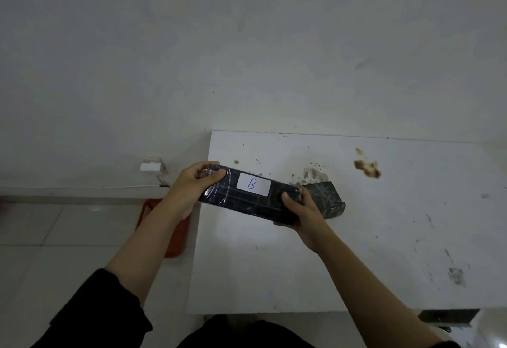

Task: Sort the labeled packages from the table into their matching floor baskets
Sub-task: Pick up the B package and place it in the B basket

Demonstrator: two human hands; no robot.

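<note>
A long dark package [247,199] wrapped in shiny plastic carries a white label marked "B". I hold it flat above the left part of the white table [356,238], label up. My left hand [192,185] grips its left end and my right hand [301,210] grips its right end. A second dark package [327,198] lies on the table just behind my right hand, its label hidden. An orange floor basket [175,235] stands left of the table, mostly covered by my left forearm.
The table top has brown stains [367,167] toward the back and dark scuffs at the right. A white wall socket [151,166] with a cable sits low on the wall at the left. Pale floor tiles lie left of the table.
</note>
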